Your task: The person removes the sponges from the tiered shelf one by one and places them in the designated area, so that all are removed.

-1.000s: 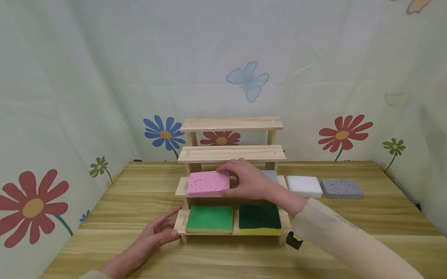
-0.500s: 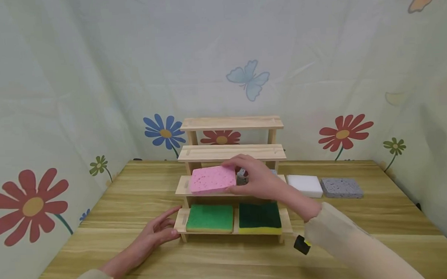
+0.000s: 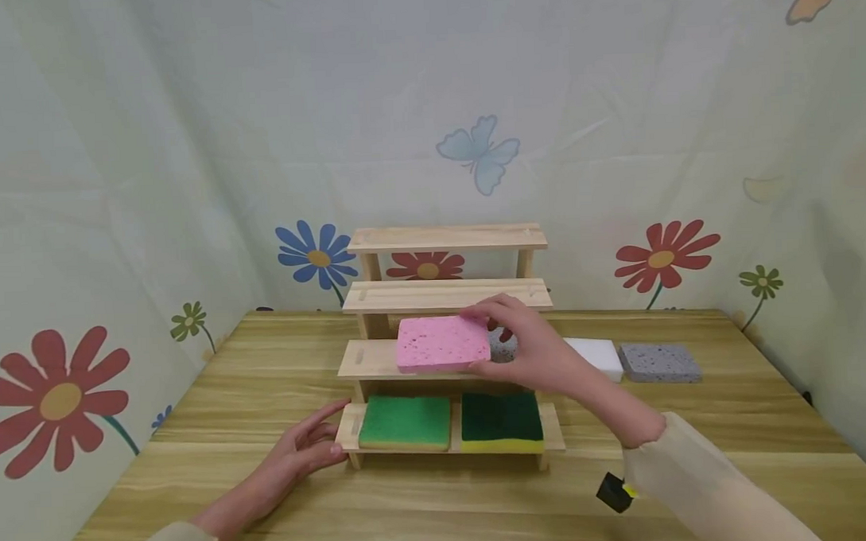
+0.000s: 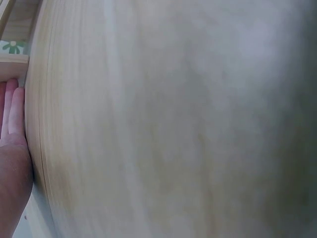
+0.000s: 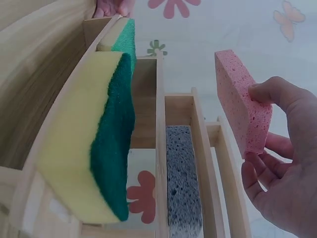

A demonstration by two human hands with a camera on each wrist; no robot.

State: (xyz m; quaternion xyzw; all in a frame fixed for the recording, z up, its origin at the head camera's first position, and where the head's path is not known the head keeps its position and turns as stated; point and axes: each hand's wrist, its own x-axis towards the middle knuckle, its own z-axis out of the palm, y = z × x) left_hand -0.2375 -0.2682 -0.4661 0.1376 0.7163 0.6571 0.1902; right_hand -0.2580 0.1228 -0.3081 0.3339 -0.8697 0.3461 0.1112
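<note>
My right hand [image 3: 532, 347] pinches a pink sponge [image 3: 439, 343] by its right end, thumb on one face and fingers on the other. In the right wrist view this pink sponge [image 5: 240, 96] is held apart from the wooden tiered rack [image 5: 161, 79]. At the left end of the rack's lowest shelf [image 3: 349, 440], my left hand [image 3: 285, 467] touches the board with extended thumb and index finger. A green scouring sponge [image 3: 405, 423] and a dark green and yellow one [image 3: 501, 422] lie on that shelf. Behind my right fingers, a grey-blue speckled sponge [image 5: 183, 178] sits one shelf up.
On the table [image 3: 732, 435], right of the rack, lie a white sponge [image 3: 597, 358] and a grey speckled sponge [image 3: 660, 362]. Two upper shelves, the third [image 3: 444, 294] and the top [image 3: 446, 237], rise behind the pink sponge. A flowered curtain [image 3: 564, 123] surrounds the table.
My right hand has lifted the pink sponge off the left of the second shelf and carried it rightward, bringing it closer and tilting its top face up. The left hand stays put.
</note>
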